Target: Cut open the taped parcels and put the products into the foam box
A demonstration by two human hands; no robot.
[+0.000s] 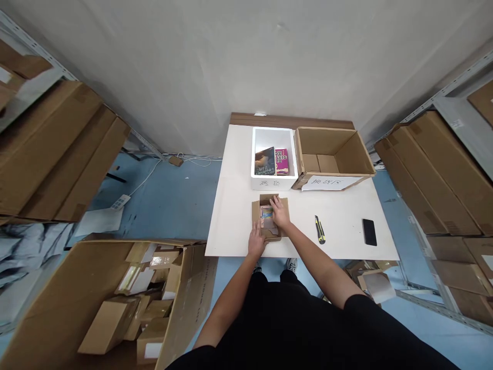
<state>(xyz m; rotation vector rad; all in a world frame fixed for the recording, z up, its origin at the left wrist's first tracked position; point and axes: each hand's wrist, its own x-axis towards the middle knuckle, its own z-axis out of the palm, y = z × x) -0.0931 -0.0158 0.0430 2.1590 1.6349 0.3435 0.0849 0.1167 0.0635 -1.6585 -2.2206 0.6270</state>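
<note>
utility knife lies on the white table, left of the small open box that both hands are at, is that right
Not quite. The head view shows the utility knife on the white table to the right of the small open box, not the left. The left hand and right hand are both at that box.

Pale plaster wall (pixel 239 56), blue floor (pixel 173 195), white table (pixel 342 216), metal shelving (pixel 454 103) stacked with cartons (pixel 57 154) either side
</note>
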